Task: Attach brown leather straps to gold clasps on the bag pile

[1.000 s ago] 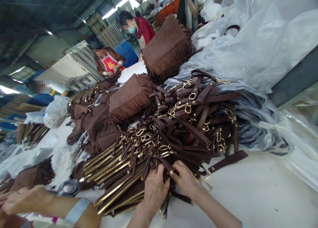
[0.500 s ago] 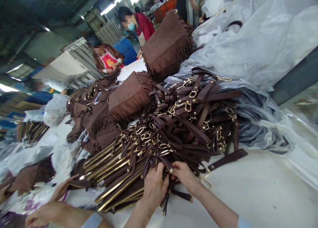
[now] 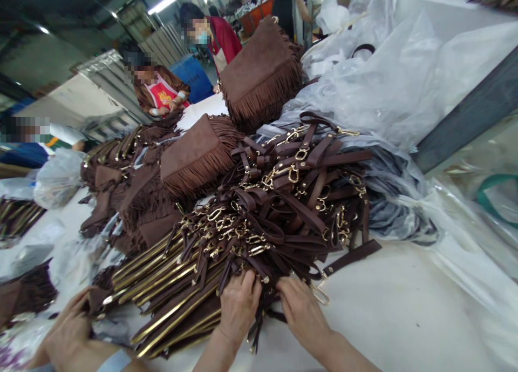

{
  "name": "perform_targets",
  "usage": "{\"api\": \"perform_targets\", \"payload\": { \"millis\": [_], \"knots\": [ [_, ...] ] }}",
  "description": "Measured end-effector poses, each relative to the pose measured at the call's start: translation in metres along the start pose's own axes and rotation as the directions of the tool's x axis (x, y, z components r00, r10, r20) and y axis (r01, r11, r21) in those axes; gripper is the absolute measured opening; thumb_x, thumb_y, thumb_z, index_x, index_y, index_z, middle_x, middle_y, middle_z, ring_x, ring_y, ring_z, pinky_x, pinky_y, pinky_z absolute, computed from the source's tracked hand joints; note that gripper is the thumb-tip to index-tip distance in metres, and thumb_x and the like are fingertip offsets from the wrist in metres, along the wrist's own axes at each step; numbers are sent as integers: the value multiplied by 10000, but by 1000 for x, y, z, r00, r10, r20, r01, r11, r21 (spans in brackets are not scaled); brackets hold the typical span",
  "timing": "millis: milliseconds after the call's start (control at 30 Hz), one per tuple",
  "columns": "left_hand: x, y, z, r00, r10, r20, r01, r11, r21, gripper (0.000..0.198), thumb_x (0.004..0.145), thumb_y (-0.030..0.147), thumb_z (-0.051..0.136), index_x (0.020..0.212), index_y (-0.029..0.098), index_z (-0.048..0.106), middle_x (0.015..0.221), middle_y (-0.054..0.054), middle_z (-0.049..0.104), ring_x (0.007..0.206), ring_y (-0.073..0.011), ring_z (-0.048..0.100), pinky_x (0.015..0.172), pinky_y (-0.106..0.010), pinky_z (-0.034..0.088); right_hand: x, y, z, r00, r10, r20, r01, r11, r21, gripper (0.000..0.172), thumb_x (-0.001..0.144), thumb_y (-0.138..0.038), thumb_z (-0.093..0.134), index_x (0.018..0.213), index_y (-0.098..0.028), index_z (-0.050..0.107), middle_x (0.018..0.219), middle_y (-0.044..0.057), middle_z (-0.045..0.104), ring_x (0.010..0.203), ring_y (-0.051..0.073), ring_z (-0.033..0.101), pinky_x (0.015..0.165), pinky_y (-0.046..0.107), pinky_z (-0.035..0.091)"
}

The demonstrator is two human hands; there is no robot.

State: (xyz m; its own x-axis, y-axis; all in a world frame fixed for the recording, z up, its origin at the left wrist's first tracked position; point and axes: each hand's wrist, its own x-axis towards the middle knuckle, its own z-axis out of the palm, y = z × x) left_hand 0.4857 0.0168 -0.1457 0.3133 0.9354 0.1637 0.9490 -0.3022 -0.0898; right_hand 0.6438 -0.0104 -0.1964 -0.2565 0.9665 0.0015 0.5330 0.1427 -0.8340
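Straps (image 3: 301, 212), dark brown with gold clasps, lie heaped on a pale table (image 3: 388, 307). At the heap's near edge, a person's left hand (image 3: 240, 304) curls its fingers among the straps; the right hand (image 3: 303, 312) bends just beside it, fingertips at the heap. How far each grip is closed, and on what, cannot be told. Left of the heap are gold-edged brown pieces (image 3: 174, 313) and a co-worker's hand (image 3: 73, 329); behind it, two fringed bags (image 3: 194, 156).

1 head-worn camera is looking forward and down over the worktable (image 3: 404, 302), framing the left hand (image 3: 239, 303) and right hand (image 3: 304, 312) up close, a red-aproned co-worker (image 3: 162, 95) farther off.
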Motion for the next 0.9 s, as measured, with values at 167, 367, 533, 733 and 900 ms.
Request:
{"api": "perform_targets", "payload": {
  "millis": [167,367,533,733,900],
  "knots": [
    [0,0,4,1000,8,-27,-8,1000,-25,125,832,180,442,760,218,537,677,4,605,636,-174,569,613,-271,410,-38,57,-15,958,-196,-207,103,916,-388,393,784,17,293,1034,-142,551,1019,97,607,1005,214,500,859,357,353],
    [-2,0,8,1000,19,9,-19,1000,-16,117,819,187,475,716,222,518,689,5,593,644,-176,553,623,-277,392,-27,70,-24,965,-175,-192,46,843,-536,175,865,-166,394,851,-152,568,982,115,581,923,243,488,771,379,355],
    [-3,0,10,1000,1,2,-1,1000,-6,84,809,204,509,731,227,528,702,5,589,667,-184,551,647,-289,392,-25,62,-12,967,-203,-154,83,823,-562,208,823,-75,389,861,-142,581,763,75,542,721,209,465,662,343,361],
    [-5,1,12,1000,-5,0,5,1000,13,95,809,212,513,717,225,527,705,3,581,671,-184,548,651,-293,390,-36,56,-14,987,2,160,-5,1000,15,361,778,-59,362,977,-197,629,769,42,589,721,162,513,679,296,423],
    [-4,3,10,1000,1,-16,-1,1000,1,116,801,190,517,690,224,511,707,6,579,684,-184,552,659,-295,387,-53,40,-52,793,260,551,-595,522,611,206,693,-346,597,770,-166,659,598,-3,573,526,110,482,526,245,401]
  ]
}}
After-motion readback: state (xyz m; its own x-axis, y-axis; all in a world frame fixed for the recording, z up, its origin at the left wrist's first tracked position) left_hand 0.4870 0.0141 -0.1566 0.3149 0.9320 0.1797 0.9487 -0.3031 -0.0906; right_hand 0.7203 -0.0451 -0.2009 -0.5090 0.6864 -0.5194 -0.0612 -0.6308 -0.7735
